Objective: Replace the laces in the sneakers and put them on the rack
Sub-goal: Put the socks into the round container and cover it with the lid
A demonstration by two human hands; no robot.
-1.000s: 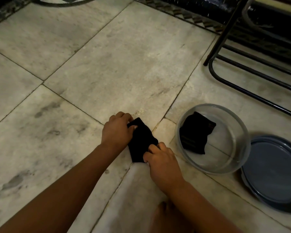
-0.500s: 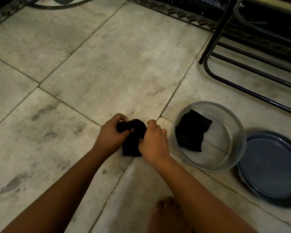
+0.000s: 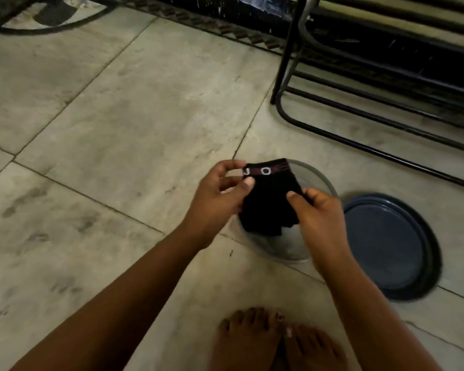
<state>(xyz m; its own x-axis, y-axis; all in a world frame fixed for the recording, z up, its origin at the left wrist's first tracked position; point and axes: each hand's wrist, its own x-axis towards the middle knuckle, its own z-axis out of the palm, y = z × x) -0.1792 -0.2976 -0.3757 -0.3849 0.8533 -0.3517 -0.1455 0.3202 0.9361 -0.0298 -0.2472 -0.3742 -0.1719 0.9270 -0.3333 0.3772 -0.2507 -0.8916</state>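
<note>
Hanging over the clear bowl (image 3: 320,183): black sock (image 3: 269,202), long axis running top to bottom, lettered band uppermost. Pinching its band corner, left hand (image 3: 217,199); pinching its right edge, right hand (image 3: 319,215). Standing beyond, black rack (image 3: 359,135).

A: so where's everything sitting?

B: folded sock (image 3: 268,199) is up between the left hand (image 3: 217,199) and right hand (image 3: 319,218), right over the bowl (image 3: 324,183) on the floor (image 3: 118,129).

A: and the lid (image 3: 386,245)?

B: just right of the bowl. Rack (image 3: 359,124) stands behind both, far right. Bare feet (image 3: 273,344) nearest me.
</note>
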